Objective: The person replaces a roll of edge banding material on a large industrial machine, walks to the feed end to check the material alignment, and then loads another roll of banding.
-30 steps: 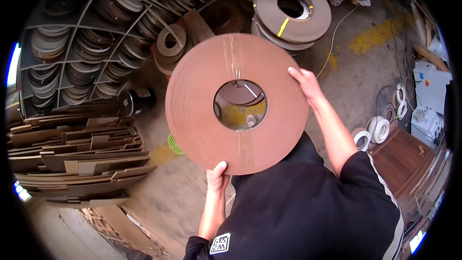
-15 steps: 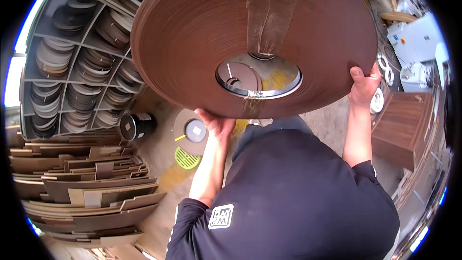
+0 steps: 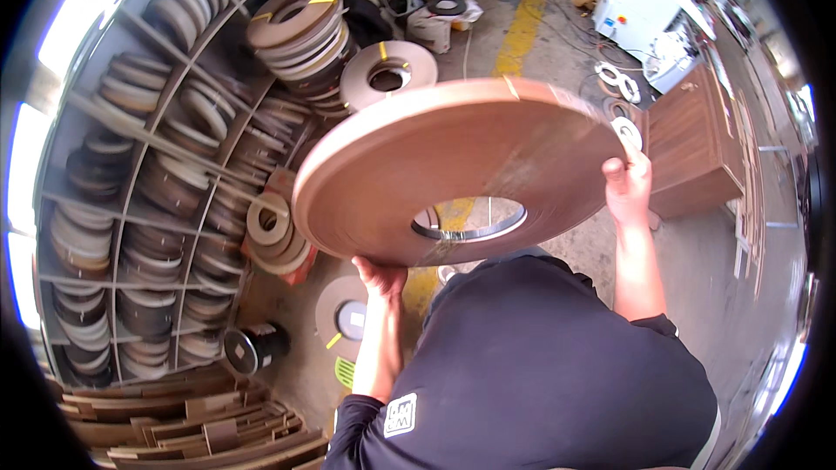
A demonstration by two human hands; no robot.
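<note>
Between my two hands I carry a large brown roll of edge banding (image 3: 374,183), tilted in front of my chest. A strip of clear tape crosses its coil, and the floor shows through its round central hole. My left hand (image 3: 380,275) grips the near left rim from below, thumb against the coil. On the right rim, my right hand (image 3: 628,184) is closed with the thumb on the face; its other fingers are mostly hidden behind. Beyond the roll's far edge lies a greyish-brown roll with yellow straps (image 3: 418,63).
A rack (image 3: 131,200) packed with edge-banding rolls fills the left. Stacked rolls (image 3: 300,30) stand beside it. Board offcuts (image 3: 192,422), a black bucket (image 3: 252,348) and a flat roll (image 3: 335,318) are lower left. At right stand a brown cabinet (image 3: 688,144) and a white machine (image 3: 649,0).
The roll has dropped lower in view and tipped, so its far outer edge now shows. Both hands still hold it. The view has swung, revealing more rack and stacked rolls.
</note>
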